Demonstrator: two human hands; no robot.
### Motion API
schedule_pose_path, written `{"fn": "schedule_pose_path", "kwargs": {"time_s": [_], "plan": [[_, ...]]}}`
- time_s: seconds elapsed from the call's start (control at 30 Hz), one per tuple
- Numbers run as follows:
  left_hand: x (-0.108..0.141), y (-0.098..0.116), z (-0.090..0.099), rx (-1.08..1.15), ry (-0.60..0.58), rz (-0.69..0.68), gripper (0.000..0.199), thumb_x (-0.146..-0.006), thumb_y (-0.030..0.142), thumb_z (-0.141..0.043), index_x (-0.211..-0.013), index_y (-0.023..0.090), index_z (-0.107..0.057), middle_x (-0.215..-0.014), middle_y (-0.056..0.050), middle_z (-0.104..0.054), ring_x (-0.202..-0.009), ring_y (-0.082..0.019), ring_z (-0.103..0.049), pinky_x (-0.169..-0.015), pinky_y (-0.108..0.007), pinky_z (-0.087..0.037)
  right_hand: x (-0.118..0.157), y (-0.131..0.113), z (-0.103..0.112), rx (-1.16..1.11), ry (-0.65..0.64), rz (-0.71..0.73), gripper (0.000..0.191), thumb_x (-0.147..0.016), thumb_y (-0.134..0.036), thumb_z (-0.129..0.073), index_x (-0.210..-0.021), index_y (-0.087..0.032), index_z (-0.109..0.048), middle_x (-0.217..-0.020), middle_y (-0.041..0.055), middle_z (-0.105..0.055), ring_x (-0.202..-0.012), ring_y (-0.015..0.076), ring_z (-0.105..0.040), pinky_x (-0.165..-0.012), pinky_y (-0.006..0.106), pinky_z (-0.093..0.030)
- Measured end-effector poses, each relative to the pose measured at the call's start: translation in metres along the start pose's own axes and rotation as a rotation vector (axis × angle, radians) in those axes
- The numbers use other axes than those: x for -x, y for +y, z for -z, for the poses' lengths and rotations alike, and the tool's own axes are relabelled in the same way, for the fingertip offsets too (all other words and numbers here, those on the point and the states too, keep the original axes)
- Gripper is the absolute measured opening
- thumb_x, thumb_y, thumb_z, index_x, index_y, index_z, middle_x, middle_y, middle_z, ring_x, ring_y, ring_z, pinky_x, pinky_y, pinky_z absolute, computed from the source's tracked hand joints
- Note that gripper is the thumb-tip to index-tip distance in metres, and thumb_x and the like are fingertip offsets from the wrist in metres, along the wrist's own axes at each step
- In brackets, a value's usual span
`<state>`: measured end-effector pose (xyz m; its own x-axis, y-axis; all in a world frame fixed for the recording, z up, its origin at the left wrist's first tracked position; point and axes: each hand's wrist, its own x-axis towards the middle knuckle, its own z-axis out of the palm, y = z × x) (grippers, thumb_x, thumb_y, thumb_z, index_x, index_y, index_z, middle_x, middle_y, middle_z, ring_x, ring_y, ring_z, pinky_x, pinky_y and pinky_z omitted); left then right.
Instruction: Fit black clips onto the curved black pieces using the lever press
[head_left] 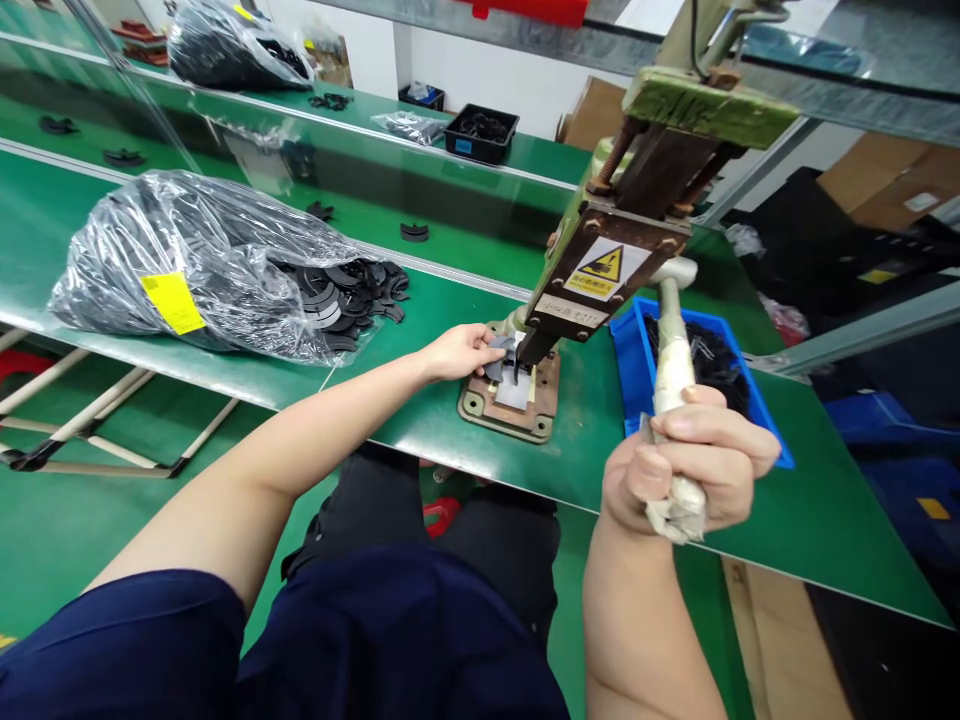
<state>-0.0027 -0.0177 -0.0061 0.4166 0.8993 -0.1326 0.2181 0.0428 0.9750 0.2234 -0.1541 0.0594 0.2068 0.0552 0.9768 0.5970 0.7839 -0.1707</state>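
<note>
A green hand press (611, 250) with a yellow warning label stands on the green table. My left hand (461, 352) pinches a dark curved part (496, 360) at the press's base plate (480, 405), under the ram. A small white sheet (514, 388) lies on that base. My right hand (694, 465) is wrapped round the tape-covered lever handle (675, 370) of the press, in front of a blue bin (772, 425) that holds black parts.
A clear plastic bag (202, 265) spills black curved parts (341, 300) on the left of the table (427, 440). Behind a divider, single parts (414, 232) lie on a green surface. Farther back are a black tray (480, 148) and another bag (225, 45).
</note>
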Motion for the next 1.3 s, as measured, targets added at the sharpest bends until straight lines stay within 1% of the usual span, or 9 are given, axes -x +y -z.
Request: {"fn": "schedule_pose_path", "kwargs": {"time_s": [0.13, 0.2, 0.33, 0.43, 0.63, 0.8, 0.93, 1.13, 1.3], "plan": [[-0.004, 0.004, -0.004, 0.023, -0.006, 0.038, 0.028, -0.093, 0.031, -0.083, -0.091, 0.017, -0.059, -0.065, 0.003, -0.068, -0.055, -0.011, -0.064, -0.054, -0.021, -0.045, 0.000, -0.001, 0.001, 0.001, -0.013, -0.013, 0.029, -0.089, -0.043, -0.075, -0.072, -0.025, -0.058, -0.084, -0.0002, -0.055, -0.075, 0.0128, -0.055, -0.090, 0.048, -0.059], [-0.006, 0.006, -0.002, 0.024, -0.015, 0.040, 0.027, -0.094, 0.028, -0.082, -0.088, 0.017, -0.058, -0.065, 0.002, -0.068, -0.055, -0.011, -0.064, -0.054, -0.021, -0.045, 0.000, -0.001, 0.001, -0.013, -0.017, -0.003, 0.030, -0.088, -0.043, -0.075, -0.073, -0.024, -0.058, -0.085, 0.0000, -0.055, -0.075, 0.0126, -0.055, -0.090, 0.047, -0.059], [-0.012, 0.009, 0.006, 0.020, -0.084, 0.029, 0.024, -0.093, 0.023, -0.082, -0.085, 0.016, -0.060, -0.065, 0.001, -0.068, -0.055, -0.011, -0.063, -0.056, -0.022, -0.046, 0.000, 0.001, 0.001, -0.016, 0.001, 0.002, 0.033, -0.088, -0.043, -0.076, -0.071, -0.023, -0.056, -0.084, -0.0009, -0.055, -0.074, 0.0111, -0.056, -0.087, 0.044, -0.058], [-0.015, 0.007, 0.009, 0.036, -0.095, 0.019, 0.025, -0.091, 0.026, -0.084, -0.084, 0.015, -0.063, -0.065, 0.000, -0.068, -0.054, -0.011, -0.060, -0.056, -0.023, -0.047, 0.001, 0.004, -0.001, -0.015, 0.011, 0.010, 0.037, -0.088, -0.045, -0.076, -0.068, -0.023, -0.054, -0.083, -0.0015, -0.054, -0.072, 0.0102, -0.054, -0.085, 0.044, -0.058], [-0.021, -0.001, 0.008, 0.050, -0.140, 0.004, 0.032, -0.086, 0.035, -0.088, -0.083, 0.015, -0.063, -0.064, 0.001, -0.066, -0.055, -0.010, -0.059, -0.055, -0.021, -0.046, 0.002, 0.014, -0.007, -0.064, 0.121, 0.065, 0.051, -0.083, -0.051, -0.078, -0.060, -0.021, -0.044, -0.079, -0.0025, -0.052, -0.065, 0.0076, -0.048, -0.076, 0.039, -0.055], [-0.023, -0.008, 0.008, 0.022, -0.139, -0.040, 0.033, -0.087, 0.037, -0.088, -0.084, 0.015, -0.062, -0.067, 0.001, -0.067, -0.055, -0.010, -0.060, -0.053, -0.020, -0.047, 0.002, 0.012, -0.007, -0.036, 0.097, 0.035, 0.049, -0.087, -0.049, -0.076, -0.060, -0.021, -0.045, -0.080, -0.0023, -0.051, -0.065, 0.0068, -0.050, -0.079, 0.040, -0.056], [-0.025, -0.008, 0.008, 0.024, -0.140, 0.021, 0.036, -0.086, 0.040, -0.090, -0.086, 0.015, -0.063, -0.066, 0.000, -0.068, -0.054, -0.011, -0.062, -0.050, -0.021, -0.050, 0.001, 0.011, -0.007, -0.047, 0.089, 0.060, 0.049, -0.085, -0.050, -0.077, -0.060, -0.022, -0.045, -0.078, -0.0022, -0.049, -0.064, 0.0078, -0.048, -0.077, 0.040, -0.057], [-0.030, 0.000, 0.011, 0.033, -0.189, 0.134, 0.039, -0.082, 0.039, -0.094, -0.081, 0.015, -0.063, -0.062, 0.000, -0.065, -0.050, -0.010, -0.063, -0.049, -0.021, -0.053, -0.001, 0.011, -0.010, -0.102, 0.112, 0.068, 0.044, -0.083, -0.041, -0.080, -0.061, -0.021, -0.048, -0.079, -0.0014, -0.049, -0.063, 0.0074, -0.050, -0.076, 0.039, -0.056], [-0.034, 0.005, 0.011, -0.017, -0.222, 0.206, 0.037, -0.086, 0.036, -0.092, -0.082, 0.016, -0.061, -0.059, 0.001, -0.065, -0.047, -0.011, -0.064, -0.049, -0.020, -0.055, -0.002, 0.007, -0.010, -0.086, 0.097, 0.041, 0.045, -0.084, -0.042, -0.080, -0.061, -0.021, -0.048, -0.079, -0.0019, -0.049, -0.063, 0.0073, -0.051, -0.080, 0.039, -0.057]]}}
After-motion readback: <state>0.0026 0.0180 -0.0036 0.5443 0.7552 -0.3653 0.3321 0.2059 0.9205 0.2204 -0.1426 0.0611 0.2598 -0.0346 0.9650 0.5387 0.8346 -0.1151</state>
